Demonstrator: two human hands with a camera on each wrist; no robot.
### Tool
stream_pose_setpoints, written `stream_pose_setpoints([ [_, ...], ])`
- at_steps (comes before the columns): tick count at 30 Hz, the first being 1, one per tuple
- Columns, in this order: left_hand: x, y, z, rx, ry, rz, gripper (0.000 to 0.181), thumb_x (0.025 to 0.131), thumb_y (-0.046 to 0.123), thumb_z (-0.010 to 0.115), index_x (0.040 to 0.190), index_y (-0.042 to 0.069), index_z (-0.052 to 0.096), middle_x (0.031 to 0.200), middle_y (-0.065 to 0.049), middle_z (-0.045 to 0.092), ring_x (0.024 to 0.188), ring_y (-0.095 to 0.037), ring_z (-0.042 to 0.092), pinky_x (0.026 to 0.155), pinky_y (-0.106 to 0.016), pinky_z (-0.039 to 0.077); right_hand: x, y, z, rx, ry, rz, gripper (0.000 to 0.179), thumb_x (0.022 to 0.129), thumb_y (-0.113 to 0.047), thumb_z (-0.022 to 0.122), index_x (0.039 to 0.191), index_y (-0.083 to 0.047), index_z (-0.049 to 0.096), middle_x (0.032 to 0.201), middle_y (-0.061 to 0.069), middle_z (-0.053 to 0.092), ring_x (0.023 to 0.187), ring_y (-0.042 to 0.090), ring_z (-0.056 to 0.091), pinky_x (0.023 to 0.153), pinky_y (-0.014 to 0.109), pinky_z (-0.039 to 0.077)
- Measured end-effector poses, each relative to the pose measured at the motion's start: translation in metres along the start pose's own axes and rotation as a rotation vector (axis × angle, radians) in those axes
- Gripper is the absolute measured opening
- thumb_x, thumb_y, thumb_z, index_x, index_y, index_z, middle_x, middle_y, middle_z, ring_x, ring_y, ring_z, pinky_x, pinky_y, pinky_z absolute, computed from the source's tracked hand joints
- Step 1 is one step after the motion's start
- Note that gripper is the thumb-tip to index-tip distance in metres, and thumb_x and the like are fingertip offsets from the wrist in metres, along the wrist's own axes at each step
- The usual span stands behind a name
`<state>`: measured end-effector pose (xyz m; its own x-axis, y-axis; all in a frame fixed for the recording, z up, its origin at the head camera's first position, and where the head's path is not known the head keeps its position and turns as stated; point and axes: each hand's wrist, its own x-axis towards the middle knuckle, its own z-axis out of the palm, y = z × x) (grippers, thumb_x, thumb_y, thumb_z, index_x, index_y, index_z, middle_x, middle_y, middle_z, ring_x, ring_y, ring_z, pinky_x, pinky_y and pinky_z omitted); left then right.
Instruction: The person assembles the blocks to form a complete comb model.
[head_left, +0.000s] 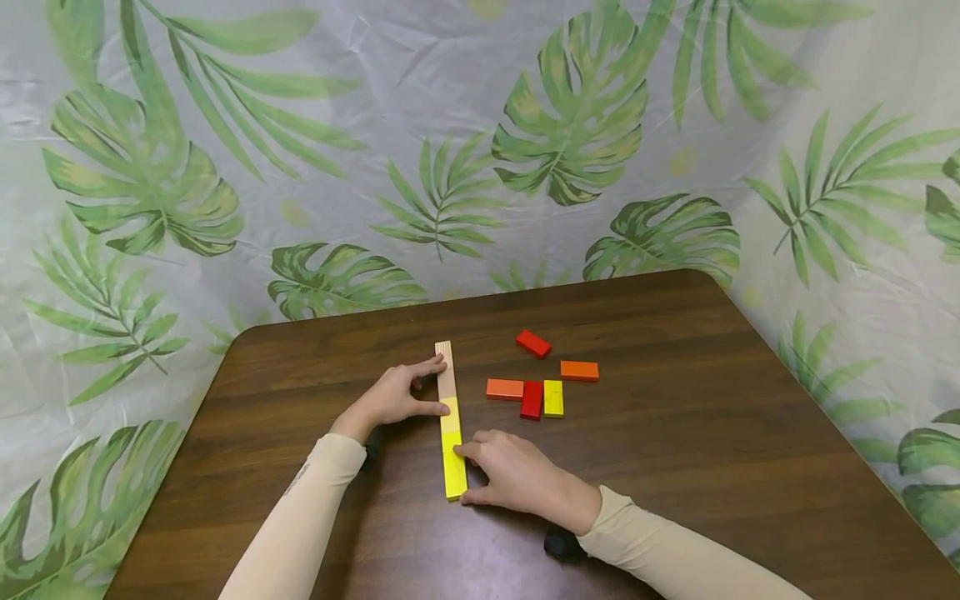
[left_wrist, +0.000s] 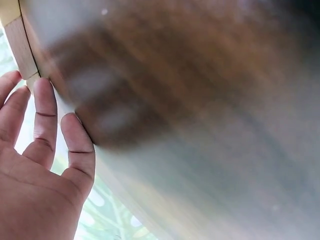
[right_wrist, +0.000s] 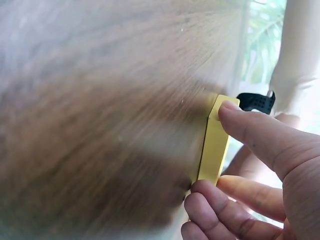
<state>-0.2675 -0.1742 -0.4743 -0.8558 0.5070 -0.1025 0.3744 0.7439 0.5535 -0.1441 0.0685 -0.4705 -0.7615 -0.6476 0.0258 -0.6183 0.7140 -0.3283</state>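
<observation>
Several wooden blocks lie end to end in one narrow row. Its far part is plain wood (head_left: 446, 375), the middle is a pale yellow block (head_left: 449, 419), and the near part is bright yellow (head_left: 454, 475). My left hand (head_left: 390, 396) touches the left side, forefinger at the plain part and thumb beside the pale yellow block, its fingers extended. From the right side, my right hand (head_left: 517, 473) presses the bright yellow part with forefinger and thumb. In the right wrist view, the thumb rests near one end of that yellow part (right_wrist: 215, 150).
Right of the row lie loose blocks: an orange-red one (head_left: 505, 389), a red one (head_left: 532, 401) and a yellow one (head_left: 553, 399). Behind them are another red block (head_left: 533, 343) and an orange block (head_left: 580, 371). A leaf-print sheet (head_left: 450, 167) hangs behind the brown table (head_left: 675, 400).
</observation>
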Motion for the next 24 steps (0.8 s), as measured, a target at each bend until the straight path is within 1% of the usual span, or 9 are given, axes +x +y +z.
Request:
stream_pose_setpoints([
  [4, -0.002, -0.001, 0.001, -0.008, -0.001, 0.013, 0.086, 0.089, 0.047, 0.088, 0.161, 0.017, 0.052, 0.173, -0.003, 0.041, 0.115, -0.029, 0.065, 0.105, -0.049, 0.055, 0.001, 0.001, -0.001, -0.004, -0.011, 0.011, 0.059, 0.086, -0.044, 0.091, 0.133, -0.011, 0.077, 0.111, 0.002, 0.074, 0.090, 0.010, 0.063, 0.082, 0.026, 0.059],
  [6, -0.003, -0.001, 0.001, -0.005, 0.000, 0.024, 0.087, 0.089, 0.048, 0.088, 0.161, 0.016, 0.052, 0.173, -0.004, 0.041, 0.115, -0.029, 0.066, 0.104, -0.049, 0.055, 0.002, 0.001, -0.001, -0.005, -0.015, 0.014, 0.059, 0.086, -0.044, 0.091, 0.133, -0.011, 0.077, 0.111, 0.002, 0.074, 0.090, 0.010, 0.063, 0.083, 0.027, 0.059],
  [9, -0.004, -0.003, 0.002, -0.005, -0.004, 0.027, 0.090, 0.088, 0.049, 0.089, 0.162, 0.017, 0.051, 0.174, -0.003, 0.040, 0.114, -0.027, 0.064, 0.104, -0.048, 0.055, 0.002, 0.001, -0.002, -0.011, -0.012, 0.011, 0.059, 0.086, -0.044, 0.091, 0.133, -0.011, 0.076, 0.110, 0.002, 0.074, 0.090, 0.010, 0.063, 0.083, 0.027, 0.059],
  [13, -0.008, -0.002, 0.002, -0.023, -0.030, 0.028, 0.097, 0.084, 0.051, 0.091, 0.164, 0.019, 0.047, 0.177, 0.000, 0.034, 0.120, -0.027, 0.063, 0.107, -0.049, 0.053, 0.001, 0.001, -0.002, -0.009, -0.002, 0.004, 0.060, 0.086, -0.044, 0.091, 0.133, -0.010, 0.076, 0.109, 0.002, 0.074, 0.088, 0.009, 0.061, 0.081, 0.026, 0.058],
  [17, -0.012, 0.002, 0.002, -0.043, -0.060, 0.044, 0.106, 0.081, 0.052, 0.093, 0.167, 0.017, 0.042, 0.179, -0.002, 0.027, 0.127, -0.031, 0.061, 0.112, -0.053, 0.051, 0.001, 0.002, -0.001, 0.002, 0.010, 0.001, 0.061, 0.086, -0.044, 0.092, 0.133, -0.009, 0.076, 0.111, 0.002, 0.074, 0.088, 0.010, 0.061, 0.082, 0.027, 0.058],
  [19, -0.013, 0.005, 0.001, -0.038, -0.072, 0.047, 0.111, 0.080, 0.052, 0.094, 0.168, 0.015, 0.039, 0.180, -0.003, 0.024, 0.131, -0.033, 0.061, 0.119, -0.056, 0.045, 0.001, 0.003, 0.000, 0.006, 0.013, 0.000, 0.062, 0.086, -0.045, 0.092, 0.134, -0.009, 0.075, 0.114, 0.003, 0.074, 0.091, 0.011, 0.064, 0.084, 0.028, 0.060],
  [20, -0.014, 0.006, 0.002, -0.030, -0.076, 0.048, 0.113, 0.079, 0.052, 0.094, 0.169, 0.015, 0.037, 0.181, -0.003, 0.023, 0.136, -0.035, 0.059, 0.121, -0.058, 0.042, 0.002, 0.004, 0.000, 0.009, 0.014, -0.002, 0.062, 0.085, -0.045, 0.092, 0.133, -0.009, 0.075, 0.114, 0.003, 0.075, 0.093, 0.011, 0.065, 0.085, 0.029, 0.060],
  [22, -0.015, 0.007, 0.002, -0.008, -0.085, 0.055, 0.117, 0.078, 0.053, 0.095, 0.170, 0.013, 0.034, 0.181, -0.005, 0.019, 0.148, -0.038, 0.050, 0.127, -0.061, 0.033, 0.001, 0.005, -0.001, 0.029, 0.008, -0.003, 0.063, 0.086, -0.045, 0.092, 0.134, -0.009, 0.075, 0.115, 0.003, 0.075, 0.094, 0.011, 0.065, 0.087, 0.029, 0.060],
  [24, -0.015, 0.008, 0.003, 0.007, -0.092, 0.065, 0.121, 0.077, 0.054, 0.095, 0.171, 0.011, 0.031, 0.182, -0.007, 0.016, 0.159, -0.039, 0.038, 0.130, -0.064, 0.025, 0.000, 0.007, -0.004, 0.078, 0.000, 0.003, 0.062, 0.086, -0.043, 0.092, 0.134, -0.008, 0.074, 0.110, 0.002, 0.074, 0.091, 0.009, 0.063, 0.084, 0.028, 0.058],
])
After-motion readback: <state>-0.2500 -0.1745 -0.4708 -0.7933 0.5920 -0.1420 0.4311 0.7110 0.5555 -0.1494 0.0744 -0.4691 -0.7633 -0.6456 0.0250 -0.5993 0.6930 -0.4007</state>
